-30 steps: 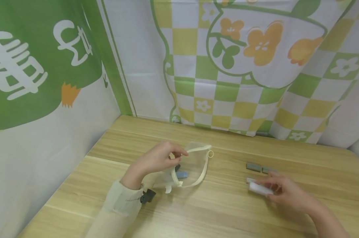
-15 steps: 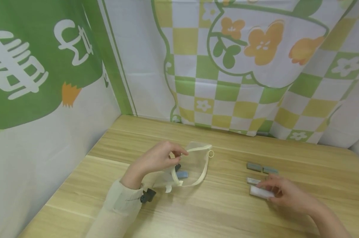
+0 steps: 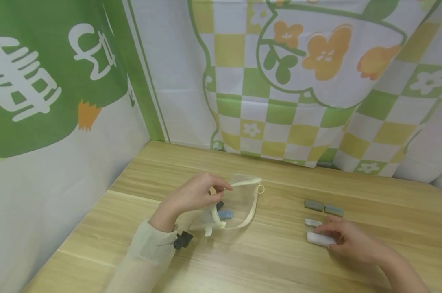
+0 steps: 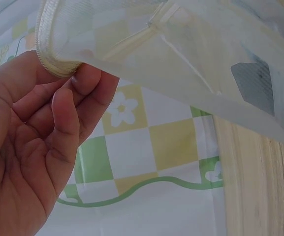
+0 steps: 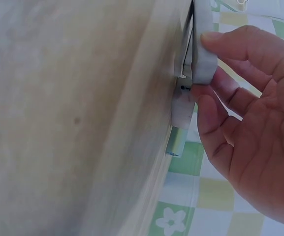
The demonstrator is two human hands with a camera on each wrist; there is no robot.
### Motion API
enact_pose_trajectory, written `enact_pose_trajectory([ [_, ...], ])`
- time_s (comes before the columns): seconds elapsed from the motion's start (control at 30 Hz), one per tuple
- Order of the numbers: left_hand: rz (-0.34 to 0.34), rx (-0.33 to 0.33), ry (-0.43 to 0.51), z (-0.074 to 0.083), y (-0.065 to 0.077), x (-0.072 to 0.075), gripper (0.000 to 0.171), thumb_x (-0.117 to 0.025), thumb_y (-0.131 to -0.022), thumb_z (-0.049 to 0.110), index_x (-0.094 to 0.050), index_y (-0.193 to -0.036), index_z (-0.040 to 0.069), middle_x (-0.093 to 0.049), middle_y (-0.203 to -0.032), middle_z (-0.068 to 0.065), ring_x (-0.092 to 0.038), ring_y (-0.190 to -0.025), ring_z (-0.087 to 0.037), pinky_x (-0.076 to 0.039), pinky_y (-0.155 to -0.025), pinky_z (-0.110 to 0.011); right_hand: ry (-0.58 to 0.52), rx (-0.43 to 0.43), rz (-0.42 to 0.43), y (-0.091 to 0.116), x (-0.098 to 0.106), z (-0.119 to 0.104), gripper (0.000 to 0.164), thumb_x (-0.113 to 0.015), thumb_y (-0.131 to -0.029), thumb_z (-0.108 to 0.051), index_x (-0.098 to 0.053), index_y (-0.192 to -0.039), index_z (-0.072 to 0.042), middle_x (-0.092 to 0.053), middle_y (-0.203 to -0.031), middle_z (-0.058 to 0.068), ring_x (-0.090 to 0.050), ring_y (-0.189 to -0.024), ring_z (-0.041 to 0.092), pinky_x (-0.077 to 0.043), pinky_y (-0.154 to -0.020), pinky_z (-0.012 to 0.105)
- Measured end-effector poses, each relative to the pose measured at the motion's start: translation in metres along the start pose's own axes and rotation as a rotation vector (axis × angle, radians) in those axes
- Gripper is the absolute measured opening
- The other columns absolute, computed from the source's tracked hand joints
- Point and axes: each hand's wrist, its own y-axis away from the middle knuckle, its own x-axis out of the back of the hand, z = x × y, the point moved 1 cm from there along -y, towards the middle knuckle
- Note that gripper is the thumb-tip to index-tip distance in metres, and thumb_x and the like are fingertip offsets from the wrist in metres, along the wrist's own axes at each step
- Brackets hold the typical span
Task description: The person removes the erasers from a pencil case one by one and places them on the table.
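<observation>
My left hand (image 3: pixel 193 197) pinches the zipped rim of a see-through mesh pouch (image 3: pixel 244 203), holding its mouth wide. Through the mesh show a blue block (image 3: pixel 225 214) and a dark piece (image 3: pixel 219 205). On the right, my right hand (image 3: pixel 356 241) holds a white oblong block (image 3: pixel 317 238) between thumb and fingers, at or just above the tabletop. In the right wrist view the thumb lies on one face of that white block (image 5: pixel 205 59). Right behind it is a smaller pale block (image 3: pixel 312 222), partly covered by the fingers.
Two grey-green oblong blocks (image 3: pixel 314 205) lie end to end farther back on the wooden table (image 3: pixel 272 256). A pale ring (image 3: pixel 261 189) hangs from the pouch's zipper. A patterned curtain (image 3: pixel 253 110) borders the table's back, and a white cloth wall stands at left.
The white block in my right hand, blurred in motion one second ago, has come slightly toward me and is now steady beside the smaller pale block. My left hand and the pouch stay put.
</observation>
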Motion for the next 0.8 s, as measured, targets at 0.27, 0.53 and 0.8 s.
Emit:
enact_pose_trajectory([
  [0.27,0.005,-0.016,-0.002,0.0005,-0.0008,0.0013,0.027,-0.060,-0.090,0.000,-0.072,-0.115,0.002,-0.075,-0.099,-0.010,-0.048,-0.056,-0.003,-0.045,-0.052,-0.017,0.078,-0.047,-0.022,-0.0027,0.0021,-0.0052,0.035,-0.075,-0.085,-0.011,-0.068,-0.119,-0.007,-0.059,-0.110,0.000,-0.049,-0.090,-0.002,-0.050,-0.070,0.020],
  [0.53,0.002,-0.003,0.007,0.0004,-0.0001,0.0017,0.027,-0.060,-0.091,0.001,-0.072,-0.115,0.003,-0.075,-0.102,-0.011,-0.047,-0.055,-0.001,-0.044,-0.051,-0.017,0.162,-0.108,-0.035,-0.0052,0.0034,-0.0080,0.033,-0.075,-0.084,-0.013,-0.070,-0.116,-0.015,-0.060,-0.113,-0.004,-0.055,-0.097,0.004,-0.054,-0.078,0.025],
  [0.8,0.001,-0.005,0.000,0.0001,0.0009,0.0012,0.027,-0.061,-0.091,0.001,-0.073,-0.115,0.004,-0.075,-0.100,-0.009,-0.045,-0.054,0.000,-0.044,-0.051,-0.017,0.110,-0.160,-0.042,-0.0022,0.0021,-0.0090,0.032,-0.074,-0.086,-0.017,-0.068,-0.117,-0.013,-0.064,-0.120,0.011,-0.062,-0.102,0.017,-0.057,-0.079,0.032],
])
